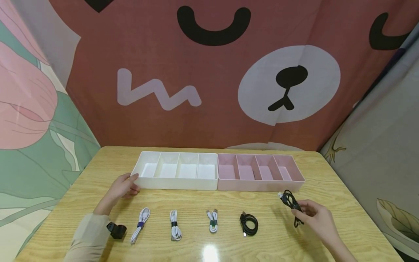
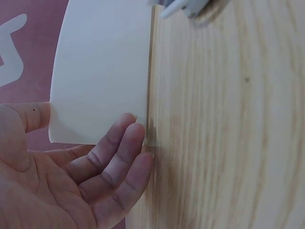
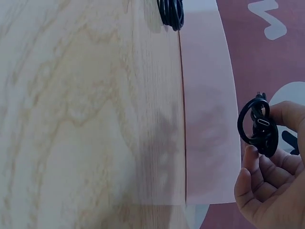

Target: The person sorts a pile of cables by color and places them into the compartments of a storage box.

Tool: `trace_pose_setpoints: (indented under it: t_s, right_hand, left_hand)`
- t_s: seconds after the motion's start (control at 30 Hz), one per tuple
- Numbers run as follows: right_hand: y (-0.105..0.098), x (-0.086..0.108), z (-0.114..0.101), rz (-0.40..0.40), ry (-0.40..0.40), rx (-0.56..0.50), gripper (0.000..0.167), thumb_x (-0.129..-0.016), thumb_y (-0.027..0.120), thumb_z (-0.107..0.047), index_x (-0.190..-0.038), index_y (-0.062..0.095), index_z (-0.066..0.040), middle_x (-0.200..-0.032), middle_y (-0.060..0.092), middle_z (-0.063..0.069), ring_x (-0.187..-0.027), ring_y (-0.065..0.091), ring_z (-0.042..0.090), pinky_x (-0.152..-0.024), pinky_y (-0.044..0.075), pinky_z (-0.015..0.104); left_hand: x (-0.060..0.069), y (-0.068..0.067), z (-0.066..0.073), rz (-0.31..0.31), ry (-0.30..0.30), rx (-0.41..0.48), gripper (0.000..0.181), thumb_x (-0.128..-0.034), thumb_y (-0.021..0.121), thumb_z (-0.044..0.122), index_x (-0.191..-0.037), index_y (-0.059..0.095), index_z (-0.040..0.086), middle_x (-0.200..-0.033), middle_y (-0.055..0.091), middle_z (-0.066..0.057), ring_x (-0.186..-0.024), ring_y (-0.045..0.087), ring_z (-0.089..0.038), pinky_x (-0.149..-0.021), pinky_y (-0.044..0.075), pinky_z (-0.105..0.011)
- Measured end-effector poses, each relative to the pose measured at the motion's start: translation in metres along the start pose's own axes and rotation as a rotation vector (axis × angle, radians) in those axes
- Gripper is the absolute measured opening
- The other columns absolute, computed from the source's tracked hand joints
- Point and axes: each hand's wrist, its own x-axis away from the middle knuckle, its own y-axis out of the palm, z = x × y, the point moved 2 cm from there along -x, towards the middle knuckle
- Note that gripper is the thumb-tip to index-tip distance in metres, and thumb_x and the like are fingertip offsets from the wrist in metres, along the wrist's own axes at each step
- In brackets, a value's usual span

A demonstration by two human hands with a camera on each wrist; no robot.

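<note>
In the head view my right hand (image 1: 314,218) pinches a coiled black USB cable (image 1: 289,202) in front of the pink divided box (image 1: 260,186). The right wrist view shows this cable (image 3: 261,126) between thumb and fingertips, one connector facing the camera. My left hand (image 1: 122,188) holds the left end of the white divided box (image 1: 176,183). In the left wrist view the thumb is at the box's rim, and curled fingers (image 2: 126,143) touch its lower corner. Both boxes stand end to end, each with several compartments.
Along the front of the wooden table (image 1: 190,251) lie a black plug adapter (image 1: 116,230), white cables with a purple tie (image 1: 140,225), a black tie (image 1: 175,225) and a green tie (image 1: 213,221), and a coiled black cable (image 1: 249,223). Printed cloth (image 1: 216,127) hangs behind.
</note>
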Motion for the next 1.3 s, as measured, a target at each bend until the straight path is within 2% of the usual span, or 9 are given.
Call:
trace_pose_setpoints:
  t_s: [0.23,0.57,0.8,1.0,1.3]
  right_hand:
    - [-0.003,-0.003,-0.007,0.024,0.016,0.008,0.025,-0.076,0.074,-0.012,-0.096,0.065,0.001,-0.073,0.065,0.001,-0.063,0.057,0.001,-0.056,0.045,0.018]
    - [-0.007,-0.011,-0.015,0.091,-0.025,-0.012,0.024,-0.077,0.073,-0.01,-0.095,0.065,0.002,-0.07,0.064,-0.006,-0.062,0.057,0.0,-0.055,0.044,0.016]
    - [-0.01,-0.017,-0.024,0.101,-0.029,0.008,0.025,-0.077,0.073,-0.014,-0.095,0.066,0.001,-0.071,0.064,-0.006,-0.062,0.056,-0.001,-0.056,0.044,0.015]
    - [-0.01,-0.021,-0.028,0.125,-0.069,0.0,0.021,-0.077,0.072,-0.01,-0.094,0.066,0.001,-0.069,0.063,-0.009,-0.06,0.056,-0.001,-0.055,0.044,0.014]
    - [-0.009,-0.029,-0.034,0.124,-0.091,0.02,0.02,-0.077,0.072,-0.011,-0.094,0.066,0.0,-0.07,0.063,-0.004,-0.061,0.055,0.0,-0.054,0.043,0.015]
  left_hand:
    - [0.001,0.0,0.002,-0.002,-0.004,-0.008,0.058,-0.098,0.032,0.038,-0.128,0.033,-0.012,-0.076,0.062,-0.009,-0.066,0.058,-0.017,-0.06,0.049,-0.034]
    - [0.001,0.001,0.001,-0.003,-0.013,0.02,0.058,-0.0982,0.032,0.037,-0.129,0.032,-0.012,-0.076,0.062,-0.009,-0.065,0.059,-0.017,-0.061,0.049,-0.034]
    - [0.001,0.0,0.002,-0.006,-0.006,0.048,0.058,-0.0982,0.032,0.036,-0.129,0.031,-0.013,-0.075,0.062,-0.009,-0.065,0.059,-0.016,-0.06,0.049,-0.034]
    - [0.002,0.0,0.002,-0.01,-0.009,0.063,0.061,-0.098,0.033,0.038,-0.129,0.03,-0.014,-0.074,0.063,-0.007,-0.063,0.06,-0.016,-0.057,0.049,-0.034]
    - [0.0,0.0,0.0,-0.008,-0.007,0.066,0.059,-0.0977,0.033,0.037,-0.128,0.031,-0.014,-0.074,0.063,-0.007,-0.064,0.06,-0.015,-0.058,0.049,-0.033]
